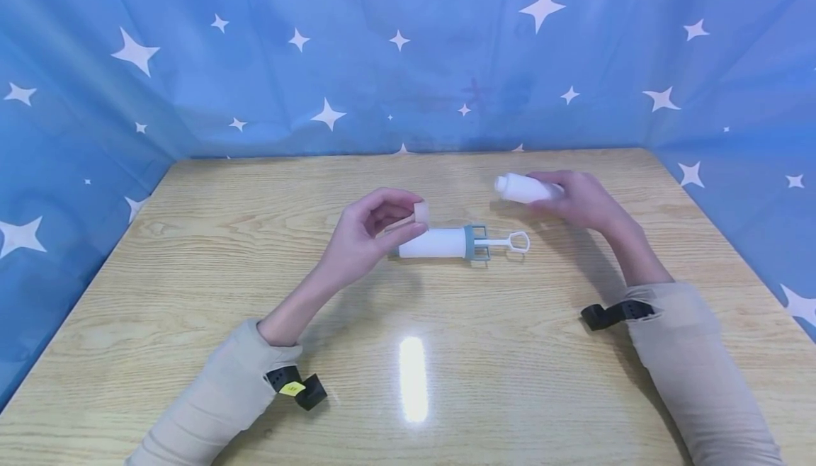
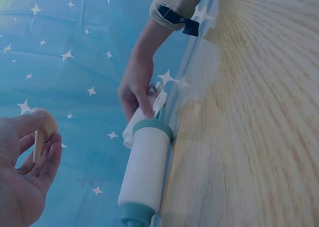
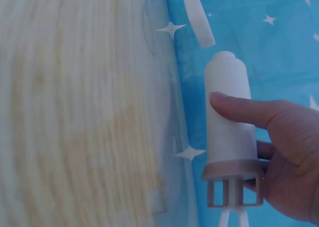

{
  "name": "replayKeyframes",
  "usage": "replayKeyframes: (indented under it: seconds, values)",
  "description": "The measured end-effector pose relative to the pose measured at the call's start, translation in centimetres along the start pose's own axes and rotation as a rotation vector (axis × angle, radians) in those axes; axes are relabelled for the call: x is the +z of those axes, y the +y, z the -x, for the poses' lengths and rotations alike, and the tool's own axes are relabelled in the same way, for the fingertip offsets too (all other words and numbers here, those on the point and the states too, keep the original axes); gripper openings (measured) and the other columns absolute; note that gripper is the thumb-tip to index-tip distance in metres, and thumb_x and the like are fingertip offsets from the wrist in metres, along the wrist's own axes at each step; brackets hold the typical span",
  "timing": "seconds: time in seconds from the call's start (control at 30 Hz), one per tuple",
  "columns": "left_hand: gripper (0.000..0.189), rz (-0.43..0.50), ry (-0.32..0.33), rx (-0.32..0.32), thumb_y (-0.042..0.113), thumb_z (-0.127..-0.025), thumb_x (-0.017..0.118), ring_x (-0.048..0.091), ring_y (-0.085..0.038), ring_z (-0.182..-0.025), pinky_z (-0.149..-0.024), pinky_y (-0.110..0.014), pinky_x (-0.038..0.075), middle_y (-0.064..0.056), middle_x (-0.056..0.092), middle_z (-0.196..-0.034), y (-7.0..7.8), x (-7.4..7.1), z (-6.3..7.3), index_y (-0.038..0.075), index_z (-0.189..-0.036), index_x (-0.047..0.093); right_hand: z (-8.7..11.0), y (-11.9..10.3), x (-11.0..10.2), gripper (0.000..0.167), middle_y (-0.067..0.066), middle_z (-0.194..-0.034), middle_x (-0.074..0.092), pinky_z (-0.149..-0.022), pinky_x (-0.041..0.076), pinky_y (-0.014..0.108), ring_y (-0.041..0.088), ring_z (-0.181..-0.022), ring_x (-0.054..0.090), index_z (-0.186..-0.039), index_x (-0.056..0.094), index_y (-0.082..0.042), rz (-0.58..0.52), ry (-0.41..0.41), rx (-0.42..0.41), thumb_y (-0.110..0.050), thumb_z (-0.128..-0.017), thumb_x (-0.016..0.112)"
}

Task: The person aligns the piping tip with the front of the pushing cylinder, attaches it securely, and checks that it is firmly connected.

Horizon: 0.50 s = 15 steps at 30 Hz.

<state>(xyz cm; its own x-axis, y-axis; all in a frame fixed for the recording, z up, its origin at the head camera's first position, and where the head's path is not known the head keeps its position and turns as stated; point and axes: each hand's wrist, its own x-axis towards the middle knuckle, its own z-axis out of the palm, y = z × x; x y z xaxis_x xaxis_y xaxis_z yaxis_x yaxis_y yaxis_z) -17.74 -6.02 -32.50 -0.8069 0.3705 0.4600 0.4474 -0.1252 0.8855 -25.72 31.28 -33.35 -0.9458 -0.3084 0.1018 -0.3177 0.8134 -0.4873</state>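
Beige sleeves (image 1: 213,384); left hand (image 1: 357,243) pinches piece (image 1: 421,212), right hand (image 1: 583,200) grips cylinder (image 1: 524,188).

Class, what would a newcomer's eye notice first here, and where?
The starry blue backdrop behind the table. Then the white-and-teal syringe-like tool lying mid-table. The left hand, near its left end, pinches a small pale piece; the right hand, farther right, grips a white tube.
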Motion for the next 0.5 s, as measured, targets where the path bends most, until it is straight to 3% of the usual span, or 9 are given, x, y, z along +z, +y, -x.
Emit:
replayKeyframes:
  seconds: [0.27,0.5]
  values:
    - [0.033,-0.001,0.0,0.015,-0.01,-0.088,0.072,0.068,-0.021,-0.099,-0.101,-0.039,0.053,-0.016,0.068,-0.109,0.1,-0.2,0.0,-0.007,-0.12,0.063,0.0,-0.9,-0.3,0.057,0.028,-0.125,0.064,-0.083,0.046,0.052,0.039,-0.101,0.058,-0.138,0.062,-0.006,-0.016,0.045,-0.003,-0.024,-0.088,0.081]
    - [0.034,0.01,0.007,0.002,-0.011,-0.087,0.071,0.068,-0.02,-0.1,-0.101,-0.039,0.053,-0.016,0.068,-0.11,0.2,-0.2,-0.1,-0.008,-0.12,0.063,0.4,-2.2,-0.7,0.057,0.022,-0.116,0.069,-0.069,0.045,0.04,0.031,-0.087,0.058,-0.137,0.064,-0.011,-0.03,0.099,-0.06,-0.027,-0.085,0.084]
